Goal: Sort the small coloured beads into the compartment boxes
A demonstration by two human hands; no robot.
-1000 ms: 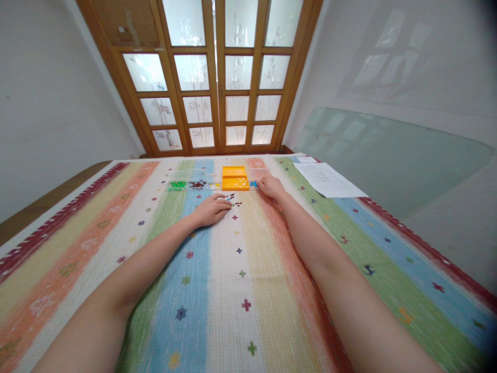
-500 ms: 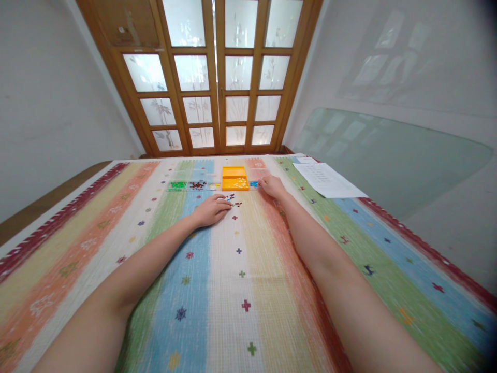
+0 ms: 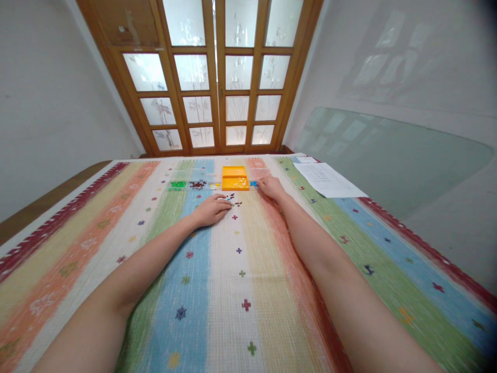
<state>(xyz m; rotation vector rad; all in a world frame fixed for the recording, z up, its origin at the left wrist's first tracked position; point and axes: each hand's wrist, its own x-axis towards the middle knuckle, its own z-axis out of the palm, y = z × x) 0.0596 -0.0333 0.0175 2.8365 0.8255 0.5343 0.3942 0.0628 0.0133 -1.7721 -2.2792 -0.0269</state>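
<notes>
My left hand [image 3: 213,210] lies on the striped cloth, fingers stretched out and holding nothing that I can see. By its fingertips are small dark red pieces [image 3: 238,203] and a little blue piece [image 3: 229,199]. Further to the right, my right hand [image 3: 272,187] has its fingers curled together at a clear box of small blue pieces [image 3: 253,184]. Whatever sits between those fingertips is too small to make out. Left of the blue pieces stands an open yellow case [image 3: 235,176] with pale bits in its front half.
Clear boxes with green pieces [image 3: 178,185], dark red pieces [image 3: 198,185] and yellow and white pieces [image 3: 215,185] stand in a row left of the case. Printed paper [image 3: 330,180] lies at the far right of the striped tablecloth [image 3: 229,290].
My right hand has shifted very slightly left, over the blue pieces. My left hand has stayed in place.
</notes>
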